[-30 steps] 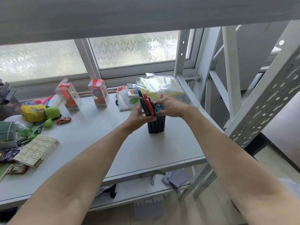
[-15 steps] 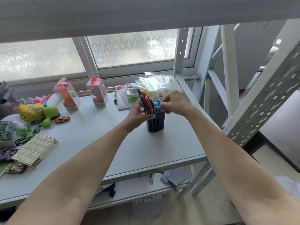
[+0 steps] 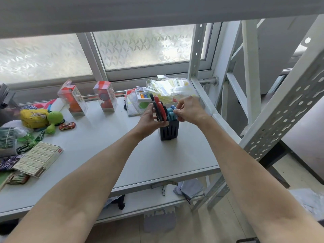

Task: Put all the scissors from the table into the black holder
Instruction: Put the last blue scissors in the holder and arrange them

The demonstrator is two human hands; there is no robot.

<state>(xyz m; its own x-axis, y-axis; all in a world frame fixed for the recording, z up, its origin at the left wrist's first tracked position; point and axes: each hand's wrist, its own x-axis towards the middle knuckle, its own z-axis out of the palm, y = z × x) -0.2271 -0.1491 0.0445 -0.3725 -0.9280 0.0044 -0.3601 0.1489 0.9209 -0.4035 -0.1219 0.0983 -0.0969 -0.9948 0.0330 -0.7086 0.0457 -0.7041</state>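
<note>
The black holder (image 3: 169, 131) stands upright on the white table (image 3: 105, 151), right of centre. Red-and-black scissors (image 3: 160, 109) stick up from its left side, and my left hand (image 3: 149, 120) grips their handles from the left. Blue-handled scissors (image 3: 171, 113) sit in the holder's right side, with my right hand (image 3: 188, 111) pinching their handles from the right. The blades are hidden inside the holder. A green-handled pair of scissors (image 3: 29, 144) lies flat near the table's left edge.
Two clear toy boxes (image 3: 105, 96) stand at the back. A yellow pouch (image 3: 33, 117), green toy (image 3: 53, 120), toy car (image 3: 67, 126) and flat printed box (image 3: 37, 159) crowd the left. Plastic bags (image 3: 172, 88) lie behind the holder. A slanted metal rack post (image 3: 280, 109) rises on the right.
My right hand has risen off the holder's side and now pinches the blue handles at the top. The blue scissors have come into sight. My left hand has stayed on the red scissors.
</note>
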